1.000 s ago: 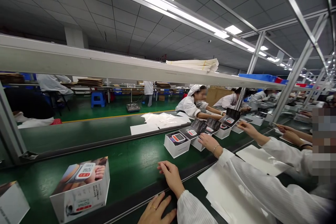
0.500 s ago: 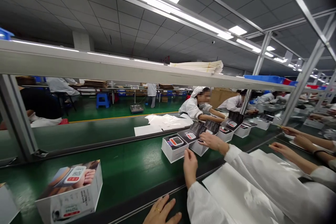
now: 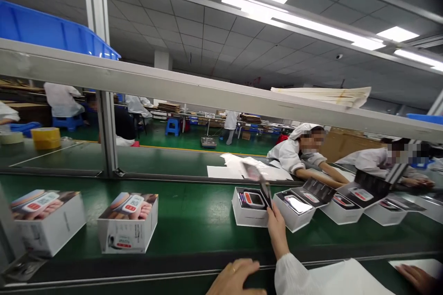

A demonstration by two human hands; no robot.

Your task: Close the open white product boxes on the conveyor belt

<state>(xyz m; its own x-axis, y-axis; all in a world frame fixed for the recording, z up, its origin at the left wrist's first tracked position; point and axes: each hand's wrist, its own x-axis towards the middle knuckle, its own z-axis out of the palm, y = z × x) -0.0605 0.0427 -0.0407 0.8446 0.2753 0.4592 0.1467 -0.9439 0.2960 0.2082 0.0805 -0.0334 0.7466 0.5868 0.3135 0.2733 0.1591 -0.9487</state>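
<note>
**Right hand (image 3: 277,233) pinches a blurred dark card (image 3: 259,179) upright.**
The card's long axis tilts toward 11 o'clock, its lower end just above the rim of an open white box (image 3: 249,214). The empty left hand (image 3: 235,279) lies well apart at 7 o'clock. A green conveyor belt (image 3: 194,212) runs beneath; a co-worker (image 3: 294,153) bends at 1 o'clock across the line.

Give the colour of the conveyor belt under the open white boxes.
Green, with a glossy sheen: the conveyor belt shows best in the head view.
</note>
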